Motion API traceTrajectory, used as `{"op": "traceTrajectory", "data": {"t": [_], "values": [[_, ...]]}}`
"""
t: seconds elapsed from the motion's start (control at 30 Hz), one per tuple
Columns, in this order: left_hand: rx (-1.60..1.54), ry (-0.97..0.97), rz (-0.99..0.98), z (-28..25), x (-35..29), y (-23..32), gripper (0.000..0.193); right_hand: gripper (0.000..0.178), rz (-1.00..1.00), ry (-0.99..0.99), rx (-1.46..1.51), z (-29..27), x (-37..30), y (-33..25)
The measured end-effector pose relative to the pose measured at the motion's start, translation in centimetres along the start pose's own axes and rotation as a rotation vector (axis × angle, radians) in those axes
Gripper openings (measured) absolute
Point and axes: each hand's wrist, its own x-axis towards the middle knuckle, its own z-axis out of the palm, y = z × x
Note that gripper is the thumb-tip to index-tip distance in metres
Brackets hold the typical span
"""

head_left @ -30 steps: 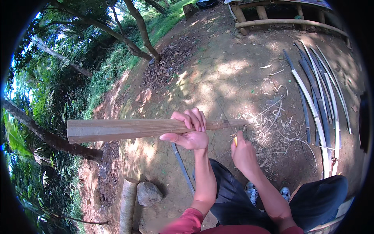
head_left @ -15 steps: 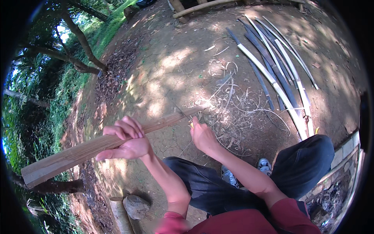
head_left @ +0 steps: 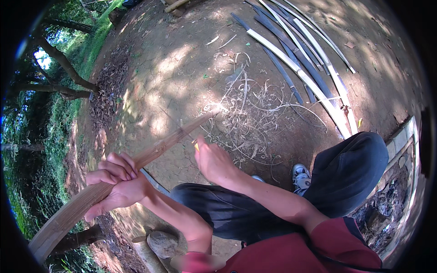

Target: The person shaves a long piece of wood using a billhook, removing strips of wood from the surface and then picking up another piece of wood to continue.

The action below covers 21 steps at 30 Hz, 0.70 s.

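Note:
A long wooden stake (head_left: 159, 148), tapered at its far end, slants across in front of me from lower left to the middle. My left hand (head_left: 119, 179) is closed around its thicker part, the fingers over the top. My right hand (head_left: 215, 161) is closed on a knife (head_left: 196, 145) with a yellowish handle, mostly hidden by the fingers. The thin dark blade crosses the stake near its tapered tip. Just below the stake, beside my left wrist, a narrow pale-edged strip (head_left: 154, 180) partly shows; its kind is unclear.
Curled shavings (head_left: 255, 116) litter the dirt beyond my right hand. Several long split strips, pale and dark, lie at far right (head_left: 298, 70). A stone (head_left: 162, 244) and a cut log (head_left: 148, 255) rest near my left elbow. Trees (head_left: 63, 63) stand at left.
The view has shifted, so the ground appears farther up and left. Both hands have come nearer to me with the stake, which slants more steeply. Both grips stay closed.

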Motion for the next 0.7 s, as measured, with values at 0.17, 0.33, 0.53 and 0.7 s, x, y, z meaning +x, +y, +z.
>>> {"op": "traceTrajectory", "data": {"t": [0.17,0.33,0.53,0.7], "values": [[0.004,-0.045,-0.014,1.2,0.2,0.1,0.079,0.025,0.076,-0.083,-0.065,0.1,2.5,5.5],[0.056,-0.075,-0.048,1.3,-0.1,0.2,0.078,0.025,0.091,-0.165,-0.036,-2.5,1.2,1.8],[0.052,-0.009,-0.047,-0.2,1.0,0.2,0.077,0.024,0.01,-0.128,-0.141,-0.6,5.5,6.2],[0.184,0.075,-0.031,-0.1,0.6,0.2,0.076,0.025,0.03,-0.143,-0.094,-1.9,3.4,1.7]]}}
